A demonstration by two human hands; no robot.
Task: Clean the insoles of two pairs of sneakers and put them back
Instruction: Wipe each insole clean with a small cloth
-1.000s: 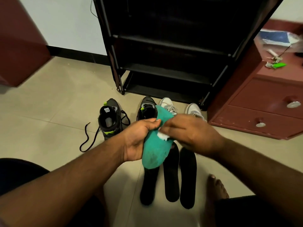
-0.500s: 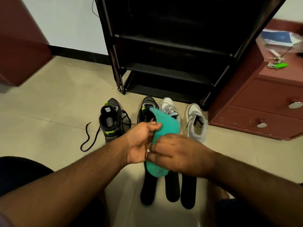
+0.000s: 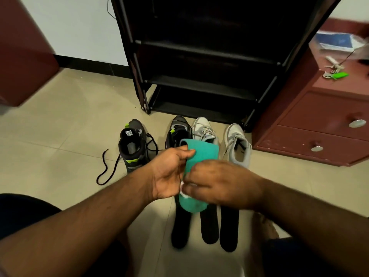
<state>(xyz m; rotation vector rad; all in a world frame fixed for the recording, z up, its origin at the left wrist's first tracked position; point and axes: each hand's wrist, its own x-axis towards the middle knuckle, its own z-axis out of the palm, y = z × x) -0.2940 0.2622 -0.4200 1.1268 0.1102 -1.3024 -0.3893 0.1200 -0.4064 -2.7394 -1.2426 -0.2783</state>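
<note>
From the head camera I see my left hand (image 3: 169, 174) gripping a teal foam insole (image 3: 199, 154) along its edge, fingers curled round it to keep it steady, while my right hand (image 3: 217, 182) pinches a small white wipe (image 3: 182, 189) against its surface, likely scrubbing. Three flat black insoles (image 3: 208, 226) lie side by side on the tiled floor (image 3: 60, 126) below; dark sneakers (image 3: 132, 144) and pale sneakers (image 3: 237, 144) stand beyond.

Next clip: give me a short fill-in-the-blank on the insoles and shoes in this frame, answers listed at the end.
1. The insole held in the left hand is coloured ____.
2. The number of black insoles lying on the floor is ____.
3. The right hand presses a small ____ wipe against the held insole.
4. The loose lace trails from the ____ sneaker.

Answers: green; three; white; leftmost
</note>
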